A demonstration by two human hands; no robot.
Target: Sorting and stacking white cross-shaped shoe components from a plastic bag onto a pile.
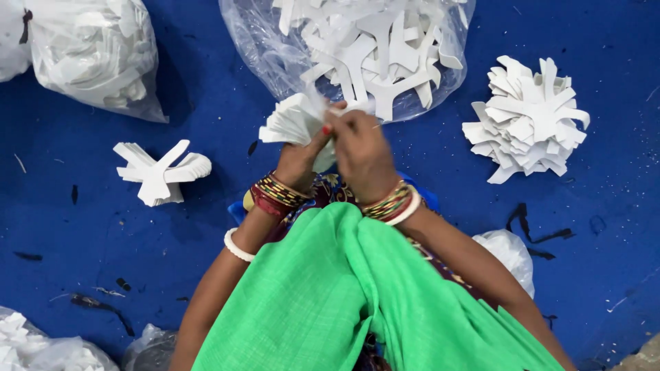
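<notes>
Both-hand grip on white cutout bundle [292, 120], open cutout bag [357, 48] just beyond.

A floor-level piecework workshop: a blue mat [206, 124] strewn with scraps, clear bags [96, 55] stuffed with white cut-outs [385, 48], and sorted stacks [526, 120] of them lying around.

Bright even overhead light, soft short shadows beside the white cutouts [526, 120], mild glare on the clear plastic bag [275, 48], hands [344, 144] perhaps slightly motion-blurred, edges sharp
</notes>
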